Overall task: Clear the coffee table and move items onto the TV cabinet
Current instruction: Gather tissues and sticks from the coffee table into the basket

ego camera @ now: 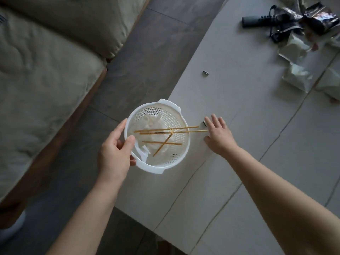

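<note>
A sofa point(46, 74) with pale cushions is seen at the far left, a strip of dark floor point(147, 52) lying between it and the table point(257, 144). A white perforated basket point(173, 162) is held at the table's left edge, partly over the floor. Its near-left rim is gripped by the left hand point(114, 153), the thumb curled over the inside of the rim and the fingers wrapped beneath. Inside the basket a crumpled tissue point(156, 124) is seen, and across it several thin wooden skewers point(165, 130) are laid; two long ones stick out over the right rim toward the table. Just right of the basket, the right hand point(219, 137) is spread flat above or on the tabletop, fingers straight and parted, nothing held; whether the palm touches the surface cannot be told. A small dark seed shell point(204, 123) lies just beside its fingertips, near the skewer tips. A second shell point(205, 72) lies farther away on the table, well apart from the hand. At the far right of the table, crumpled silvery wrappers point(294, 52) are heaped, with a dark shiny packet point(320, 19) among them and a black handled object point(261, 22) with a strap lying beside it.
</note>
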